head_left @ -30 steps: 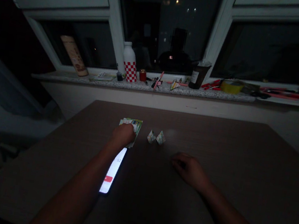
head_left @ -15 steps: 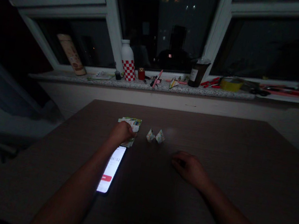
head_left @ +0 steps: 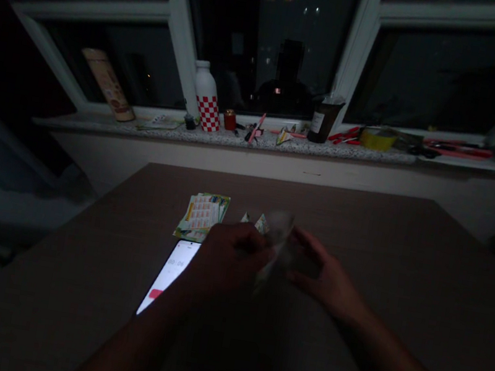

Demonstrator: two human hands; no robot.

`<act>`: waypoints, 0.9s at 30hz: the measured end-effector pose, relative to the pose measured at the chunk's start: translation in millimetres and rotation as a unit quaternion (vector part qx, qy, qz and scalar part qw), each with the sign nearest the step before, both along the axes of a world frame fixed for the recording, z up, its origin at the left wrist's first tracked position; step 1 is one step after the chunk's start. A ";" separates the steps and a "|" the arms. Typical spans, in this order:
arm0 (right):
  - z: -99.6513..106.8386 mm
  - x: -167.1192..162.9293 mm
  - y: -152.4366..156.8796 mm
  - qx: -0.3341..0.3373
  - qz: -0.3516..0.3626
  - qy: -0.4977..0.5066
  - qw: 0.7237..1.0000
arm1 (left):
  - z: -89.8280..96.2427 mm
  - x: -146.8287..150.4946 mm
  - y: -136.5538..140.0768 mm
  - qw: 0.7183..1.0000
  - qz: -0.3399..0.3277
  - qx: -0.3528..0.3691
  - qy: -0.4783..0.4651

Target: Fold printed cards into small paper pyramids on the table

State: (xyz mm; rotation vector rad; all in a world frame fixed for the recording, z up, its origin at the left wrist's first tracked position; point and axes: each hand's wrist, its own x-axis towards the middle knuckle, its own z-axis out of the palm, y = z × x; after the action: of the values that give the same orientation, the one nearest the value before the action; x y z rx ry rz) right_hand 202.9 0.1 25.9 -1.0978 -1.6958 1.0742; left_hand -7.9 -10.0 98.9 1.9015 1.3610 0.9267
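Note:
My left hand (head_left: 239, 254) pinches a sheet of paper (head_left: 279, 240), blurred by motion, above the middle of the table. Close by on the right, my right hand (head_left: 324, 276) has its thumb and fingers apart around the sheet's right side; whether they touch it I cannot make out. Behind my left hand, the tips of two folded paper shapes (head_left: 261, 223) show, their lower parts hidden. A stack of printed paper sheets (head_left: 203, 215) lies to the left. Just in front of it is a lit phone (head_left: 173, 264), partly covered by my left forearm.
The brown table (head_left: 383, 245) reaches to the wall below the window. Along the stone sill (head_left: 236, 141) stand a red-checked white bottle (head_left: 208, 101), a tan bottle (head_left: 109, 87), a small red jar (head_left: 229, 120), a dark cup (head_left: 323, 121) and a yellow tape roll (head_left: 377, 138).
My left hand has moved right from the stack, carrying a sheet to the middle. My right hand has opened its fingers beside it. The view has shifted slightly.

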 end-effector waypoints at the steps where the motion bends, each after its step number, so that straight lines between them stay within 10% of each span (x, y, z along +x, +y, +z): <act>1: 2.1 0.7 -2.8 -0.031 0.031 0.043 0.998 | -6.5 4.5 -1.8 0.999 -0.027 -0.020 -0.027; 9: -16.1 2.7 -20.6 -0.178 0.082 0.169 0.966 | -52.1 22.7 3.9 0.978 -0.075 -0.139 -0.136; 27: -39.2 -4.6 -24.7 -0.237 0.034 0.195 0.951 | -96.0 29.8 1.9 0.985 -0.049 -0.085 -0.139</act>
State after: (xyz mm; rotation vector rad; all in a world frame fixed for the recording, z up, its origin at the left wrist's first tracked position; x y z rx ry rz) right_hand 198.3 -24.6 -13.2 -1.0260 -1.1965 1.6788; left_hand 21.9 -8.1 3.0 1.6256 1.1337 0.9546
